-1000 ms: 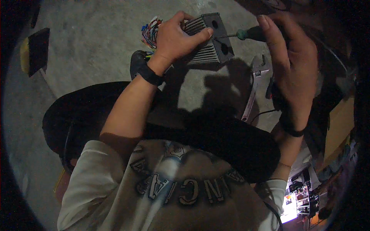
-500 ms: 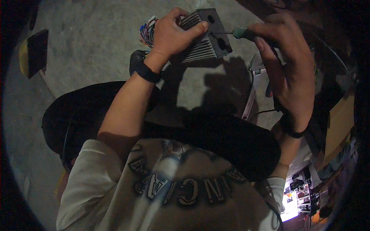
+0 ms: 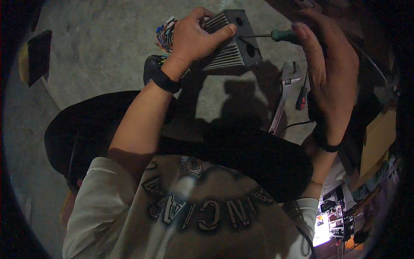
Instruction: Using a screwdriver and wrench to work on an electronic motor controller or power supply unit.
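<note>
My left hand (image 3: 194, 41) is wrapped round a grey finned metal box (image 3: 226, 58), thumb along its ribs near the end plate. A bundle of coloured wires (image 3: 164, 38) comes out of the box's far left end, beside that hand. My right hand (image 3: 334, 64) grips a screwdriver (image 3: 283, 36) by its green handle, with some fingers hidden behind the palm. Its thin shaft points left, and the tip meets the dark end plate between two round dark openings. The screw or slot at the tip is too small to make out.
On the concrete floor lie an adjustable wrench (image 3: 279, 103) and another screwdriver (image 3: 301, 100) with a black and red handle. A cardboard piece (image 3: 378, 144) stands at the right. A dark panel (image 3: 39, 56) with a yellow side is at the far left.
My right hand and the green-handled screwdriver have shifted a little to the right, showing more of the shaft. The left hand and the box have hardly moved.
</note>
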`<action>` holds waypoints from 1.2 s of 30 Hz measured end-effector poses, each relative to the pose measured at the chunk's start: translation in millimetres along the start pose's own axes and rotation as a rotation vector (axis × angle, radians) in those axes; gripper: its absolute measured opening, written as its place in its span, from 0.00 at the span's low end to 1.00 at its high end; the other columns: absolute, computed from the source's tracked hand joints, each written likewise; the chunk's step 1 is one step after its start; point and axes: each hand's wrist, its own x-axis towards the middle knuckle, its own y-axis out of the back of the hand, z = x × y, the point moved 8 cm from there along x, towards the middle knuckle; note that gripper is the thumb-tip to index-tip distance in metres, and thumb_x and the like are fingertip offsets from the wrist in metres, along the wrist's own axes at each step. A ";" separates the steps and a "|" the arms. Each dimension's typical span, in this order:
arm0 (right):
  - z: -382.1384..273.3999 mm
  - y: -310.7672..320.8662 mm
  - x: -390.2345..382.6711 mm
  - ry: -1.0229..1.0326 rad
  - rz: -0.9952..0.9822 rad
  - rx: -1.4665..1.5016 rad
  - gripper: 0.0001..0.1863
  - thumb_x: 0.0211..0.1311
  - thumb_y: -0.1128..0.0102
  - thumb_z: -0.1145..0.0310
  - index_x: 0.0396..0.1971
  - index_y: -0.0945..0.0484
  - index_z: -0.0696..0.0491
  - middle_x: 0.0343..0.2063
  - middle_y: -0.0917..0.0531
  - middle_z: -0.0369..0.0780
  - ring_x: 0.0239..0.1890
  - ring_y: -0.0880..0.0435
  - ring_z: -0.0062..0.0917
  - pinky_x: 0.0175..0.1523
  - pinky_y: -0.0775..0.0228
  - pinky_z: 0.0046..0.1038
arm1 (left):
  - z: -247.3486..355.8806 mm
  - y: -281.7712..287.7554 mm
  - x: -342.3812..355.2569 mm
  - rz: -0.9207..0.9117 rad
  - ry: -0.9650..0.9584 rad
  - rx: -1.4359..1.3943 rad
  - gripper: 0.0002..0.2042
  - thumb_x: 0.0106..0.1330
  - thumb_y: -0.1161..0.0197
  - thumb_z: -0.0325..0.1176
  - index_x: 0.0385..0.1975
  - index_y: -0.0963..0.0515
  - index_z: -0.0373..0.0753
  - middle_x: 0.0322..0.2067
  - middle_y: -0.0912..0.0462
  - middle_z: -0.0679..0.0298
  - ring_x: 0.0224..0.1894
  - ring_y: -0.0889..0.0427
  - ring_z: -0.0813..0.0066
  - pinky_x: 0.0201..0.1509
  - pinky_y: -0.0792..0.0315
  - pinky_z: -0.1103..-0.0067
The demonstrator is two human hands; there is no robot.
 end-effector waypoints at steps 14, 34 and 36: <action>-16.5 -3.1 -0.8 0.229 0.051 0.167 0.13 0.66 0.38 0.72 0.49 0.19 0.57 0.44 0.15 0.43 0.47 0.17 0.29 0.56 0.29 0.27 | -3.4 -0.8 0.7 0.082 -0.090 0.004 0.35 0.43 0.26 0.66 0.36 0.17 0.36 0.28 0.14 0.55 0.33 0.12 0.60 0.41 0.20 0.71; -4.8 8.4 -13.6 0.347 -0.063 0.067 0.16 0.60 0.40 0.82 0.48 0.23 0.57 0.47 0.20 0.45 0.50 0.19 0.35 0.56 0.29 0.31 | 4.8 -11.0 2.1 0.015 -0.069 0.052 0.30 0.51 0.24 0.58 0.40 0.18 0.36 0.33 0.12 0.54 0.36 0.12 0.66 0.44 0.20 0.71; -3.6 2.4 -13.0 0.330 -0.024 -0.040 0.16 0.60 0.39 0.81 0.49 0.23 0.57 0.45 0.19 0.46 0.47 0.18 0.37 0.53 0.28 0.29 | 5.9 -11.0 0.7 0.002 -0.081 0.047 0.30 0.51 0.24 0.58 0.41 0.19 0.35 0.33 0.12 0.54 0.36 0.13 0.66 0.43 0.20 0.72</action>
